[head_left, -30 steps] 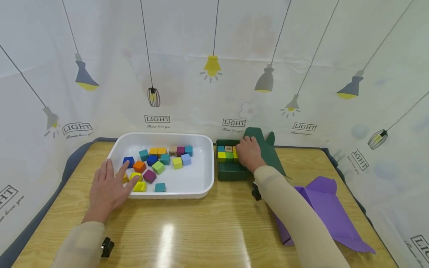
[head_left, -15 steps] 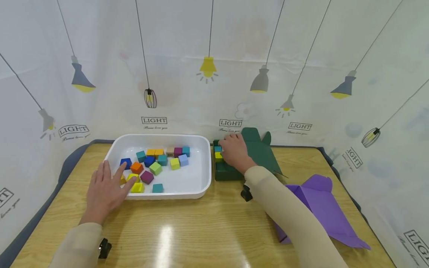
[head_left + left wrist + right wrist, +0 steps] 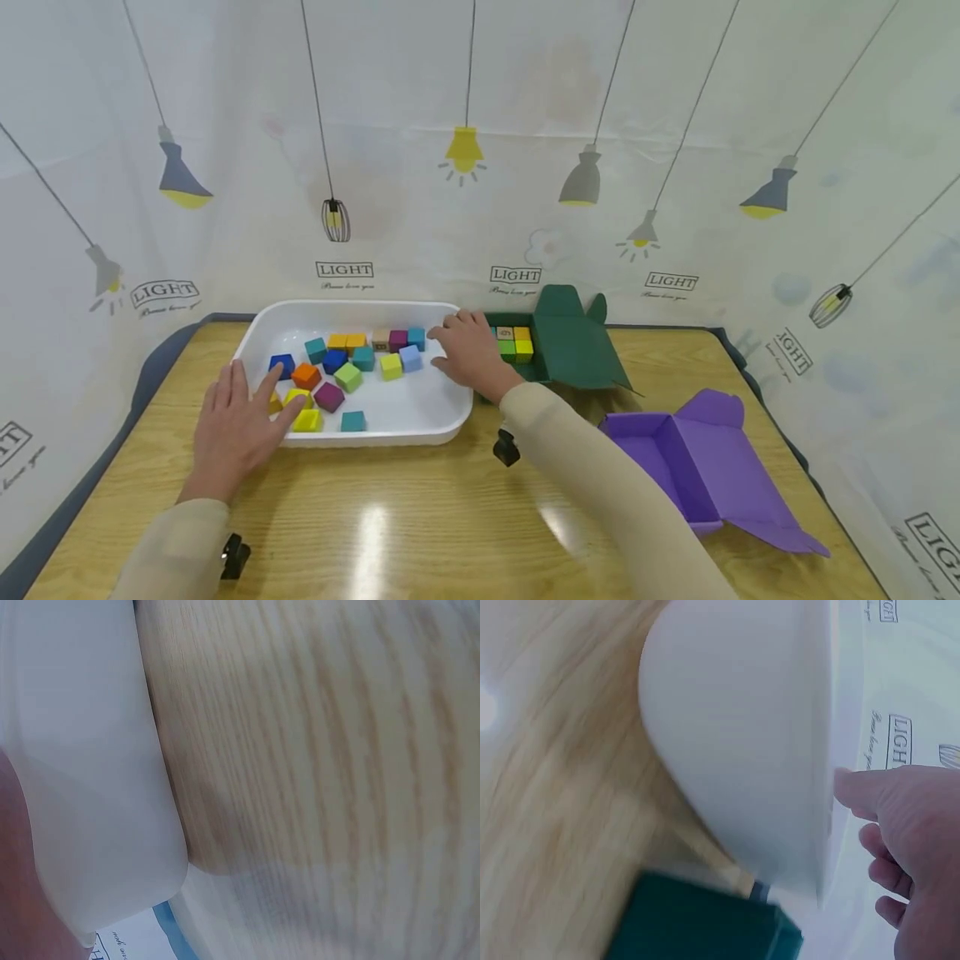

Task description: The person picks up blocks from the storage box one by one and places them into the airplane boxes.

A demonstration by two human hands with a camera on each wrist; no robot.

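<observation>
At the left, the left hand [image 3: 238, 429] lies over the near left corner of a white plastic tray [image 3: 420, 407], its fingers spread and holding nothing visible. Small painted cubes [image 3: 348, 377] lie scattered in the tray; at least 15 are left there, so the work looks only part done. The right hand [image 3: 471, 354] reaches over the tray's right rim, thumb and forefinger apart with nothing seen between them, near a far teal cube [image 3: 416, 338]. Farther right, a dark green cardboard box [image 3: 576, 346], lid folded back rightward, holds at least 5 cubes in 2 rows, seemingly the portion done. Near right lies a purple cardboard box [image 3: 723, 467], also unfolded; its part I cannot tell.
</observation>
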